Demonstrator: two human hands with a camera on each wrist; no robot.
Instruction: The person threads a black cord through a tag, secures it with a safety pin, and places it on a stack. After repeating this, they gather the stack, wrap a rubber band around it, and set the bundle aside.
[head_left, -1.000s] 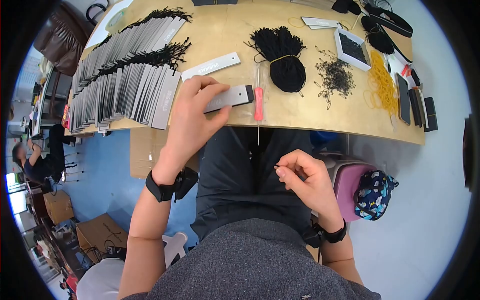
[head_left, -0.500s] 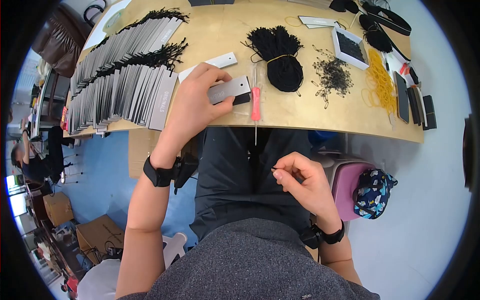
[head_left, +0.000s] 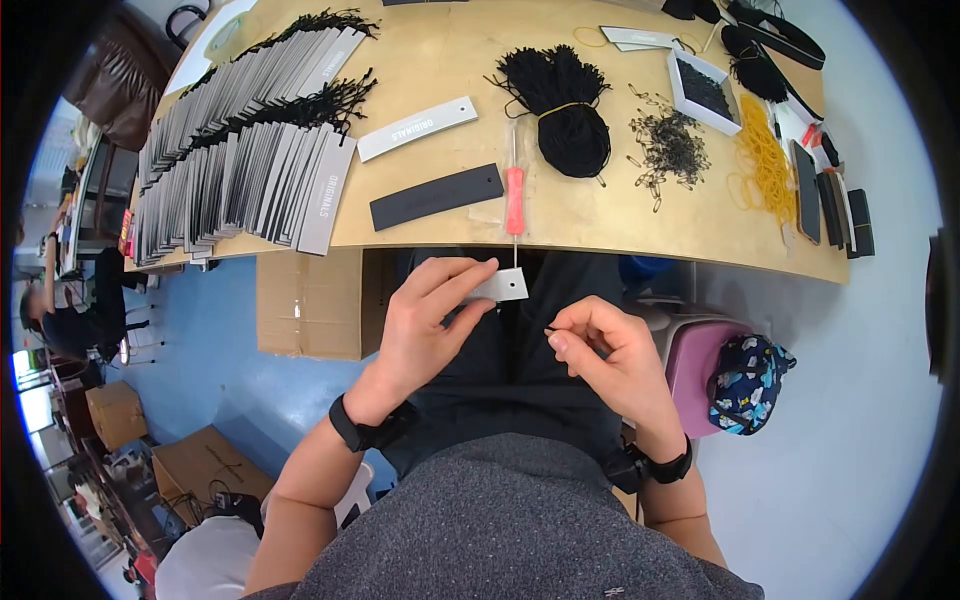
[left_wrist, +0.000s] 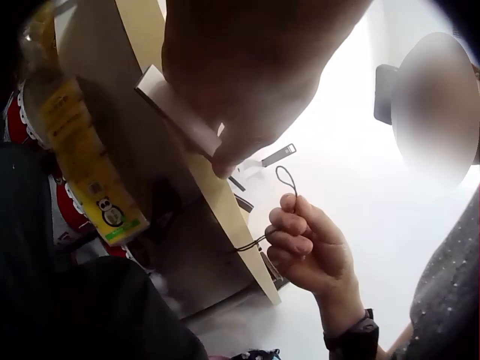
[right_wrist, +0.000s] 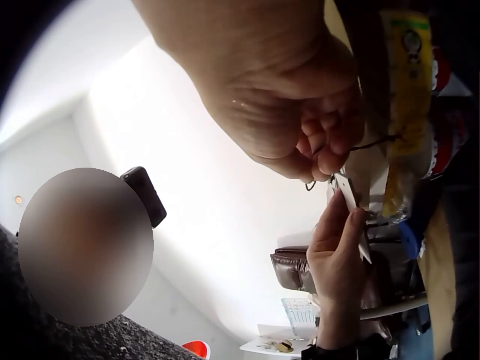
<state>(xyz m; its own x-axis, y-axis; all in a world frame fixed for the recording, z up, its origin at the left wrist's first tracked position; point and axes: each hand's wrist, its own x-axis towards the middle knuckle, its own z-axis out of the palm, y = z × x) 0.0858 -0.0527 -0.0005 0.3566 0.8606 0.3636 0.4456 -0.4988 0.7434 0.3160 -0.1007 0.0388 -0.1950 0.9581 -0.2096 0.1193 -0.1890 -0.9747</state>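
In the head view my left hand (head_left: 425, 318) holds a light grey hang tag (head_left: 513, 284) over the lap, its punched end sticking out past the fingertips. My right hand (head_left: 615, 358), to the right of it, pinches a thin black cord (left_wrist: 251, 246) between thumb and fingers. The left wrist view shows a loop of this cord standing above those fingers. A black tag (head_left: 436, 198) lies near the table edge, and a grey tag lettered ORIGINALS (head_left: 418, 129) lies behind it. Just right of these is a pink-handled tool (head_left: 515, 205) with a thin metal shaft over the edge.
Rows of corded grey tags (head_left: 250, 190) fill the table's left side. A banded bundle of black cords (head_left: 575, 140), loose safety pins (head_left: 668, 148), a white box of pins (head_left: 735, 128), yellow rubber bands (head_left: 768, 165) and a phone (head_left: 806, 195) lie to the right.
My left hand has lifted the grey tag off the table and brought it down over the lap, near the right hand. The black tag underneath is now uncovered. The right hand has hardly moved.
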